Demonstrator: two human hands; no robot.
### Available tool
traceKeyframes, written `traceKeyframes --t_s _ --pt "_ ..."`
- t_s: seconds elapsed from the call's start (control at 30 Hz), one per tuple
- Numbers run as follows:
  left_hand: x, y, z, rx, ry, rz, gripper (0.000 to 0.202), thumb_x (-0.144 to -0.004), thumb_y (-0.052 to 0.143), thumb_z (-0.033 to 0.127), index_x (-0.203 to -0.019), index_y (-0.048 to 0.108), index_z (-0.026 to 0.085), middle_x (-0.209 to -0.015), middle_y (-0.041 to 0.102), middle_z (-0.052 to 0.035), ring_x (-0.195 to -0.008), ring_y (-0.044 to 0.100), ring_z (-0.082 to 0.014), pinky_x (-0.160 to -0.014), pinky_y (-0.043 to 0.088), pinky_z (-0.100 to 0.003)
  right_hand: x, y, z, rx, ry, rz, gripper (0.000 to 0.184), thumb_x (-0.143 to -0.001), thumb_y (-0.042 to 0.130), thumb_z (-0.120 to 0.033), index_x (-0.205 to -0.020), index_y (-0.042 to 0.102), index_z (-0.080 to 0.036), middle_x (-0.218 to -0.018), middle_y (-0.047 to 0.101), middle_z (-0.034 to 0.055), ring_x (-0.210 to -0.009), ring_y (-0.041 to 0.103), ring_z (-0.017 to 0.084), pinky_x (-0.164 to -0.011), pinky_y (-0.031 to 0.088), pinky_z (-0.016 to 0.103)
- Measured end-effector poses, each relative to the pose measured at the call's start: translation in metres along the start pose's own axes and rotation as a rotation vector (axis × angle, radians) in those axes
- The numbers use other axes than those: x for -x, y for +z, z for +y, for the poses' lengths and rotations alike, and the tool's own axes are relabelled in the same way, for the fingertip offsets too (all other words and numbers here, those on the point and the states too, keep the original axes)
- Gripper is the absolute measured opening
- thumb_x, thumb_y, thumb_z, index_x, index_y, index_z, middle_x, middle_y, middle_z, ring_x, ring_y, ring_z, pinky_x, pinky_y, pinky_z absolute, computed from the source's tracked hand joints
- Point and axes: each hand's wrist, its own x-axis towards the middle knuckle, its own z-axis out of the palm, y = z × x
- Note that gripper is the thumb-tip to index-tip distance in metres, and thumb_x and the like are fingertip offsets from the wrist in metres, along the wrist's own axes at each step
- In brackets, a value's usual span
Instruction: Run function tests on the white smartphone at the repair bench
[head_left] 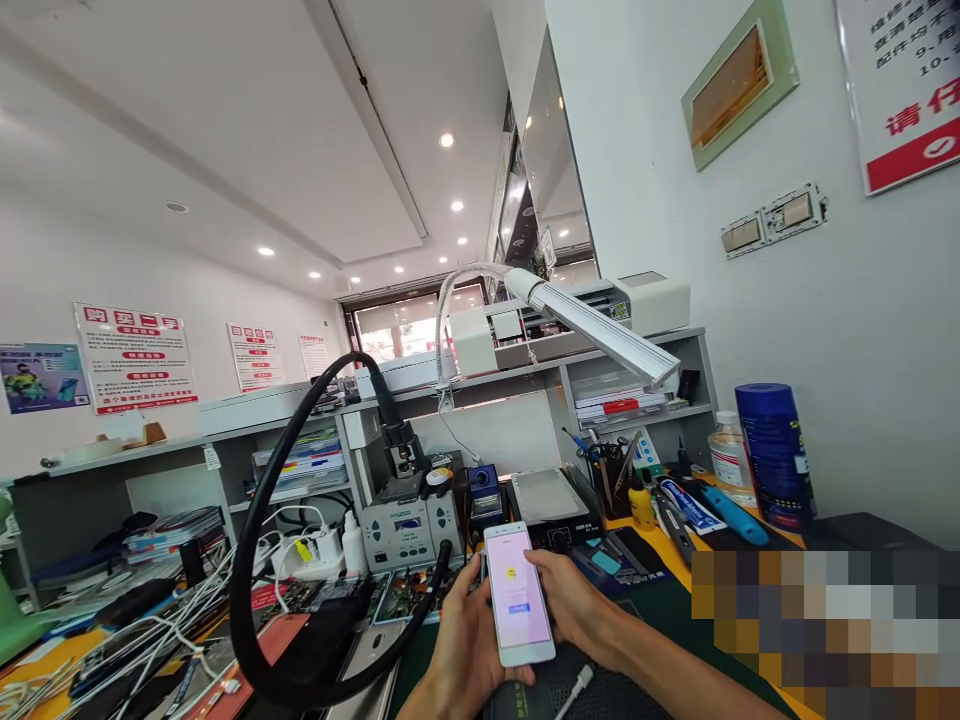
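A white smartphone (519, 625) is held upright and slightly tilted over the bench, its screen lit pinkish-white with a small yellow icon and a blue button. My left hand (463, 632) is closed around its left side, fingertips showing below the bottom edge. On the other side, my right hand (581, 600) grips the upper right edge, thumb at the front; its other fingers are hidden behind the phone. Below the phone lies a dark perforated surface (626, 693) with a white cable plug (583, 676) on it.
A thick black hose (244, 560) loops up from a grey soldering station (405, 530) at my left. Tangled white cables (150, 630) cover the left bench. Behind stand a flat metal-topped device (551, 495) and a tool holder (611, 475). A blue can (772, 450) stands right; a lamp (592, 325) hangs overhead.
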Motion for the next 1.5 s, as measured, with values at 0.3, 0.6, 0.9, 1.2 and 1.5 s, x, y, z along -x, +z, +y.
traceKeyframes --t_s 0.3,0.6,0.9,1.2,1.5 --pt "0.005 0.004 0.001 -0.022 0.008 0.055 0.066 -0.092 0.042 0.060 -0.136 0.047 0.012 -0.085 0.067 -0.0108 -0.068 0.067 -0.0278 -0.045 0.051 -0.032 0.017 0.004 -0.011 0.065 -0.004 0.013 0.047 -0.086 0.042 -0.038 -0.120 0.061 -0.011 -0.103 0.070 0.0161 -0.090 0.064 0.027 -0.076 0.044 0.037" --pt "-0.002 -0.010 -0.008 -0.196 0.063 0.103 0.060 -0.078 0.057 0.022 -0.137 0.047 0.016 -0.087 0.067 -0.0089 -0.072 0.067 -0.0248 -0.046 0.055 -0.031 0.015 0.004 -0.009 0.091 -0.049 0.030 0.056 -0.064 0.050 -0.021 -0.119 0.059 -0.015 -0.106 0.071 0.0144 -0.094 0.065 0.030 -0.074 0.048 0.039" --pt "-0.004 -0.011 -0.011 -0.254 0.072 0.162 0.063 -0.069 0.058 0.014 -0.131 0.051 0.014 -0.084 0.065 -0.0081 -0.067 0.065 -0.0229 -0.044 0.054 -0.031 0.013 0.003 -0.008 0.089 -0.040 0.026 0.055 -0.064 0.051 -0.023 -0.118 0.058 -0.014 -0.108 0.071 0.0159 -0.097 0.066 0.032 -0.076 0.048 0.041" --pt "-0.003 -0.005 -0.007 -0.279 0.037 0.191 0.062 -0.070 0.059 0.013 -0.131 0.050 0.014 -0.087 0.066 -0.0086 -0.066 0.066 -0.0225 -0.045 0.054 -0.031 0.017 0.004 -0.011 0.108 -0.020 0.034 0.050 -0.067 0.052 -0.024 -0.115 0.059 -0.015 -0.105 0.071 0.0147 -0.095 0.066 0.031 -0.075 0.048 0.039" --pt "-0.002 -0.003 -0.009 -0.263 0.056 0.197 0.064 -0.069 0.060 0.013 -0.131 0.049 0.013 -0.085 0.065 -0.0077 -0.067 0.064 -0.0219 -0.044 0.053 -0.029 0.011 0.001 -0.005 0.085 -0.025 0.079 0.049 -0.065 0.053 -0.022 -0.113 0.058 -0.016 -0.101 0.070 0.0129 -0.089 0.067 0.029 -0.071 0.049 0.038"
